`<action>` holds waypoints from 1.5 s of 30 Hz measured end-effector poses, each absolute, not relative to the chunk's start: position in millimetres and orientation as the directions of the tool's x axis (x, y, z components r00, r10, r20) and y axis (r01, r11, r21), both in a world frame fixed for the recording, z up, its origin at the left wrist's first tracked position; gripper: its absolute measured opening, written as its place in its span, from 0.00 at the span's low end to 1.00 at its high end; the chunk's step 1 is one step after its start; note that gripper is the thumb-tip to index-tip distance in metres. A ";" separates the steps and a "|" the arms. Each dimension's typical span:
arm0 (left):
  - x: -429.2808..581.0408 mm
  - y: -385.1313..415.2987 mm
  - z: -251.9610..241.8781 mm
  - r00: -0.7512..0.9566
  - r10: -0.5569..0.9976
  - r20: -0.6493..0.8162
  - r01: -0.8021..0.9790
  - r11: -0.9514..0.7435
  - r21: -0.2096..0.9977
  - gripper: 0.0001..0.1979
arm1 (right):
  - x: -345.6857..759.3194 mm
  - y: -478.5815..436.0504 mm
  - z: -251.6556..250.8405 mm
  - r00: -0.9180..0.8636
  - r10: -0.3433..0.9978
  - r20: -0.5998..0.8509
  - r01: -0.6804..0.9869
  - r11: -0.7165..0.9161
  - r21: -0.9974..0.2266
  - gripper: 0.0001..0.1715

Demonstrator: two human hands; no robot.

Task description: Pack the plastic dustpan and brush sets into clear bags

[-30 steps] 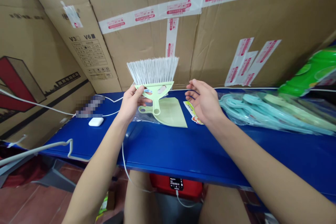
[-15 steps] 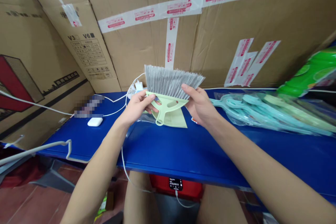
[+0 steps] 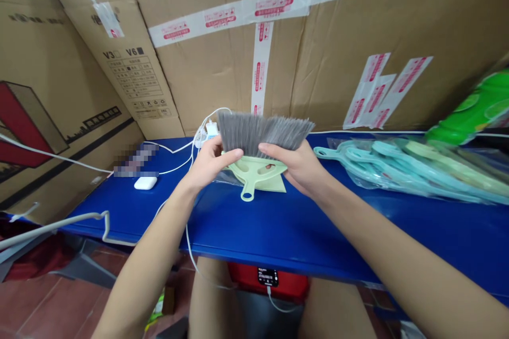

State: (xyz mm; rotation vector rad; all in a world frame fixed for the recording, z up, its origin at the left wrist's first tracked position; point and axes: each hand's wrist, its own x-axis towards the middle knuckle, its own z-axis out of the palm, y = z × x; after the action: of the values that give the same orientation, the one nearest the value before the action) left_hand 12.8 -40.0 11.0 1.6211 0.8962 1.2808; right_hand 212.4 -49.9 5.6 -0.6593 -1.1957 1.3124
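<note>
**My two hands hold a pale green plastic brush [image 3: 258,136] with a fan of grey bristles above a glossy blue table [image 3: 318,235]**

My left hand [image 3: 209,164] is closed on the left end of the brush head, thumb along the bristle roots. My right hand [image 3: 304,168] grips the right end, thumb pressed across the bristles. Most of my fingers are hidden behind. The brush points bristles up, its short, holed handle aimed down toward me. I judge it light, the plastic stiff and slightly slippery, the bristles springy and easily bent, nothing fragile; the rigid head or the handle should give the surest hold.

Just behind, a flat pale green plastic pan [image 3: 274,184], mostly hidden, lies on the table. Leftward sits a small rounded white case [image 3: 145,183]; rightward, turquoise and green plastic pieces in clear bags [image 3: 397,169]. Brown cardboard [image 3: 222,77] with red-printed white tape rises beyond.
</note>
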 end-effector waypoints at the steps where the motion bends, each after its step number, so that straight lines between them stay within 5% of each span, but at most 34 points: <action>1: 13.8 -39.8 9.5 0.196 0.917 0.346 -0.001 -0.353 0.936 0.30 | 211.8 -49.8 4.2 -0.166 0.942 0.293 -0.348 0.222 -0.911 0.34; 18: 22.2 -45.6 9.7 0.112 0.911 0.396 -0.059 -0.392 0.918 0.31 | 209.5 -49.8 1.7 -0.232 0.875 0.424 -0.099 0.412 -0.906 0.32; 31: 20.9 -45.2 9.0 0.123 0.923 0.364 -0.006 -0.366 0.930 0.26 | 210.1 -47.9 -3.2 -0.210 0.885 0.417 -0.065 0.412 -0.909 0.33; 45: 23.4 -47.0 9.9 0.126 0.924 0.361 -0.035 -0.359 0.933 0.32 | 209.5 -48.2 -3.2 -0.243 0.900 0.361 -0.028 0.366 -0.930 0.37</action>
State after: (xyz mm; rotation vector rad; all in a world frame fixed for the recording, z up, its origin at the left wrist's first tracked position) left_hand 23.4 -47.0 9.9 1.5242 0.9044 1.3752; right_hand 209.5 -48.2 -3.2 -0.8099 -1.5541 1.0842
